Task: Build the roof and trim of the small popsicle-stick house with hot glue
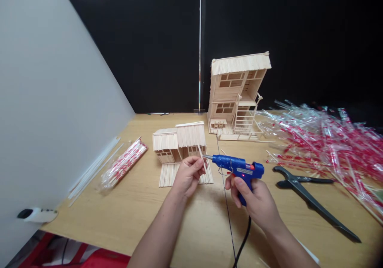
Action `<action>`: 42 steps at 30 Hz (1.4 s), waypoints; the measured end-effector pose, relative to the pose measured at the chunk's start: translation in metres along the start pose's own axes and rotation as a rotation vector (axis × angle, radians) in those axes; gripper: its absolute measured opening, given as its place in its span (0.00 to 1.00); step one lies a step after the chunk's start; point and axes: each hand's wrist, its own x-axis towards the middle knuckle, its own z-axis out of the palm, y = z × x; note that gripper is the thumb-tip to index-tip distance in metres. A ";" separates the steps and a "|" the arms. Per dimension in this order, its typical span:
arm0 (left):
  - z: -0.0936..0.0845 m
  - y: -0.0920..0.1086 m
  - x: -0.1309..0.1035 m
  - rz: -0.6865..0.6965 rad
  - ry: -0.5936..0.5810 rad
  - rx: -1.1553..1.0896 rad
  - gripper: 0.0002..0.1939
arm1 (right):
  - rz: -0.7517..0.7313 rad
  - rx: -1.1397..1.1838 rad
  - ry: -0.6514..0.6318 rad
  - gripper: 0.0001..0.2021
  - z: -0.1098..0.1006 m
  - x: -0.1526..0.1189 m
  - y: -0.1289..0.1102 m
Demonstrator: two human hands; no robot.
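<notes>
My right hand (254,200) is wrapped round the handle of a blue hot glue gun (235,166), a small red light showing on its side. The gun's metal nozzle points left, at a thin wooden stick (201,152) pinched between the fingers of my left hand (190,174). Nozzle and stick look very close; I cannot tell whether they touch. Just behind my left hand stands a small model house (190,135) built of such sticks, partly covered by the hand. A black cord runs down from the gun's handle.
A taller two-storey stick house (239,88) stands at the back. To the right lie dark pincers (308,194) and a heap of red-and-clear plastic wrappers (326,140). A wrapped bundle of sticks (125,162) and white glue sticks (92,170) lie left. Wall panels bound the table.
</notes>
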 end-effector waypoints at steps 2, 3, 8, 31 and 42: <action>0.000 0.000 0.000 -0.003 0.011 -0.010 0.16 | -0.001 0.005 0.000 0.22 0.000 0.000 0.000; 0.000 0.000 0.001 -0.007 0.017 -0.016 0.16 | 0.000 0.006 -0.001 0.22 0.000 0.001 0.001; -0.002 -0.001 0.002 -0.029 0.041 -0.045 0.17 | 0.008 -0.010 -0.009 0.22 0.000 0.000 0.001; -0.005 -0.001 0.003 -0.023 0.073 -0.126 0.18 | 0.030 -0.066 -0.032 0.22 0.000 -0.002 -0.002; -0.006 0.003 0.004 0.003 0.101 -0.143 0.19 | 0.035 -0.098 -0.036 0.23 0.002 -0.001 0.000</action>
